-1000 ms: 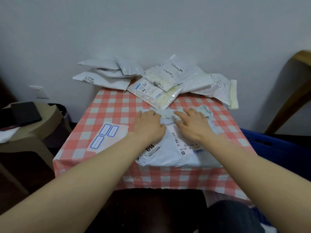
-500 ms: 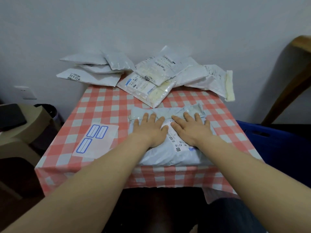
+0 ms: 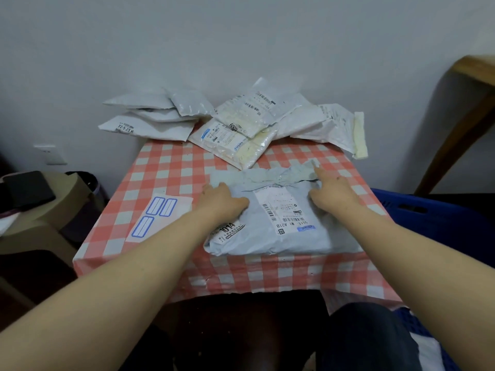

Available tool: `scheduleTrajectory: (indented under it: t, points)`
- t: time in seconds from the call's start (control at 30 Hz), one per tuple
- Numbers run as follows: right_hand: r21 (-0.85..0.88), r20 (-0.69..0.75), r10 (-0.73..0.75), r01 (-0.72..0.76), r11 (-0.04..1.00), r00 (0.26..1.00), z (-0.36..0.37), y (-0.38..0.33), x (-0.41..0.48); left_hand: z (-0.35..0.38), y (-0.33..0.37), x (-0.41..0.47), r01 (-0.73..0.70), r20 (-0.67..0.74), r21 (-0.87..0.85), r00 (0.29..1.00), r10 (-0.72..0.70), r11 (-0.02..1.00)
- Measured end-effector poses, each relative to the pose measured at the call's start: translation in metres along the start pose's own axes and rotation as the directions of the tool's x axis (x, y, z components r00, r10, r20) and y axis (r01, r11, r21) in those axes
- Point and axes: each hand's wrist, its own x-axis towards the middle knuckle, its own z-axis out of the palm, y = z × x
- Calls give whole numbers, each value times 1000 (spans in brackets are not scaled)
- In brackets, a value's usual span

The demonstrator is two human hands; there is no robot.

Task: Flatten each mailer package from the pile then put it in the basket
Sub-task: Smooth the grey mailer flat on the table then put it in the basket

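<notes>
Near edge of table (image 3: pixel 166 167): grey mailer (image 3: pixel 289 236) lies here.
Left hand (image 3: pixel 222 202): flat, palm down, pressing mailer's left side.
Right hand (image 3: pixel 333 196): forefinger straight on its flap, gripping nothing.
Pile (image 3: pixel 235 124): table's far edge.

Dim and flat, with a cool grey cast over the wall (image 3: pixel 241 36). Perhaps lit from overhead, going by the soft, faint shadows. Falls brightest on the table (image 3: pixel 171 167) top, then sinks to near black under its near edge and beyond its left edge. Smears slightly at the left hand (image 3: pixel 222 202) and right hand (image 3: pixel 332 196). Bows outward toward the corners. Looks soft and grainy throughout.
</notes>
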Motion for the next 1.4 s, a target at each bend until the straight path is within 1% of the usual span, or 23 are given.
scheduleTrajectory:
  t: [0.07, 0.13, 0.17, 0.2, 0.23, 0.27, 0.3, 0.33, 0.4, 0.47, 0.5, 0.57, 0.67, 0.87, 1.2, 1.4]
  points:
    - [111, -52, -71, 77, 991, 996, 3, -5, -2, -1, 4, -3, -50, -77, -66, 996, 45, 997]
    - [135, -146, -131, 151, 979, 981, -2, -13, 0, -12, 10, -1, -97, -150, -115, 986, 79, 989]
    - [121, -172, -140, 162, 979, 975, -7, -17, 0, -17, 13, -1, -100, -155, -98, 984, 85, 990]
    - [77, -189, -139, 156, 985, 972, -11, -20, -1, -21, 15, -3, -91, -153, -33, 985, 84, 995]
    - [9, -197, -143, 148, 989, 970, -14, -23, -4, -22, 18, -6, -86, -159, 71, 983, 96, 994]
    - [-55, -202, -164, 156, 986, 966, -15, -26, -7, -20, 21, -8, -110, -173, 168, 975, 139, 980]
    - [-96, -194, -210, 195, 976, 958, -14, -29, -12, -15, 24, -11, -162, -179, 223, 963, 204, 961]
    - [-118, -163, -272, 255, 960, 948, -9, -32, -17, -8, 27, -14, -217, -170, 243, 950, 262, 945]
    - [-150, -31, -349, 341, 928, 937, 6, -36, -28, 13, 31, -18, -284, -107, 258, 942, 319, 924]
    - [-148, 93, -343, 353, 924, 935, 24, -34, -37, 32, 29, -21, -307, -32, 307, 943, 333, 901]
    - [-139, 113, -337, 351, 926, 935, 31, -32, -39, 40, 27, -22, -314, -17, 321, 941, 337, 893]
    - [-143, 86, -339, 348, 926, 937, 42, -27, -42, 50, 22, -24, -316, -32, 313, 939, 342, 896]
    - [-193, 28, -346, 344, 919, 938, 49, -27, -42, 53, 21, -23, -310, -58, 314, 937, 344, 898]
    - [-239, -16, -360, 346, 908, 933, 55, -28, -41, 55, 21, -21, -307, -72, 315, 936, 345, 898]
    - [-252, -17, -376, 360, 898, 927, 53, -30, -40, 54, 22, -18, -315, -71, 338, 931, 358, 887]
    - [-218, -19, -378, 365, 905, 926, 56, -27, -39, 55, 21, -19, -314, -78, 341, 930, 360, 886]
